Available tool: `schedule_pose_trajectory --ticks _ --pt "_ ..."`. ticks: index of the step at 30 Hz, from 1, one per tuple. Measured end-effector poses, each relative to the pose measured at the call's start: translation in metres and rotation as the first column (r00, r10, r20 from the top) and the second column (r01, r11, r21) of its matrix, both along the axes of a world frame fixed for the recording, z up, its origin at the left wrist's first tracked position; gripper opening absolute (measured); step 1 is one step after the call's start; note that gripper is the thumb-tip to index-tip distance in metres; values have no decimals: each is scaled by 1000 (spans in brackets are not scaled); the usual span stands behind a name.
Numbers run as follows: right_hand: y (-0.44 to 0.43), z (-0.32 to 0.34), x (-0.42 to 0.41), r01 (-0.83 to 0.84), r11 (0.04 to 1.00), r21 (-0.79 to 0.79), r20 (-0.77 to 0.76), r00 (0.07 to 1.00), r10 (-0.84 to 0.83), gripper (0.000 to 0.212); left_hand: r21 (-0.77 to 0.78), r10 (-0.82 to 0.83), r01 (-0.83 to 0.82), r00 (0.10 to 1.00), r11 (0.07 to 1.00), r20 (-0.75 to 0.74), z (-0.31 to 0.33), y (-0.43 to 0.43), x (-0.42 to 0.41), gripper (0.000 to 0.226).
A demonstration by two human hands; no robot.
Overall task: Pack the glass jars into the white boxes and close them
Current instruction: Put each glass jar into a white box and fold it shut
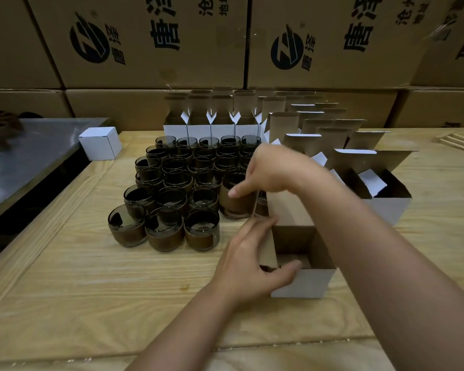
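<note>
Right hand [273,170], head view: the fingers curl over the top of one jar [235,207] at the near right corner of the cluster, thumb on its near side. I read this as a grasp, though blur softens the fingertips and I cannot tell whether the jar has left the table [91,277]. My left hand [252,263] grips the left wall of the open box [306,282], thumb hooked inside and fingers outside against the side flap. The box's brown inside shows no jar. The held jar stands upright, its long axis vertical, and the box mouth faces up, so no turning should be needed. The box lies just beside the jar, to its right and nearer to me, and its tall back flap stands between the two. I judge the coming move to be a lift over that flap edge, then a straight descent into the mouth. The right hand carries while the left only steadies the box. The other jars [172,194] sit packed together to the left. More opened boxes [212,129] line the far and right sides. One closed box [99,143] sits at the table's left edge, and brown cartons [145,44] are stacked behind.
</note>
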State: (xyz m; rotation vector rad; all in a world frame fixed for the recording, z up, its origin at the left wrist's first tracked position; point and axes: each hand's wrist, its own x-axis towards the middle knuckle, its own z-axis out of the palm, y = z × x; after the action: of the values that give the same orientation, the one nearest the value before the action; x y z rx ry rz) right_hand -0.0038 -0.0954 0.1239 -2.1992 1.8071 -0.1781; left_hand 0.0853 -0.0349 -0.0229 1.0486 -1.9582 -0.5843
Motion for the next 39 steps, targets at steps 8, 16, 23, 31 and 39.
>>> schedule_pose_trajectory --ticks 8,16,23,31,39 --pt "10 15 -47 6 1000 20 353 935 -13 38 25 81 -80 996 997 -40 5 -13 15 78" --pt "18 -10 -78 -70 989 131 401 916 11 26 71 114 -112 993 991 -33 3 -21 24 89" --pt "26 -18 -87 -218 967 130 435 889 142 36 82 88 -86 996 993 -27 2 -21 23 77" --pt "27 -10 -80 -394 917 67 203 905 374 72 124 123 -113 990 986 -75 -1 -22 23 85" --pt "23 -20 -48 -511 849 136 -298 796 527 66 121 108 -98 991 988 -83 0 -23 22 86"
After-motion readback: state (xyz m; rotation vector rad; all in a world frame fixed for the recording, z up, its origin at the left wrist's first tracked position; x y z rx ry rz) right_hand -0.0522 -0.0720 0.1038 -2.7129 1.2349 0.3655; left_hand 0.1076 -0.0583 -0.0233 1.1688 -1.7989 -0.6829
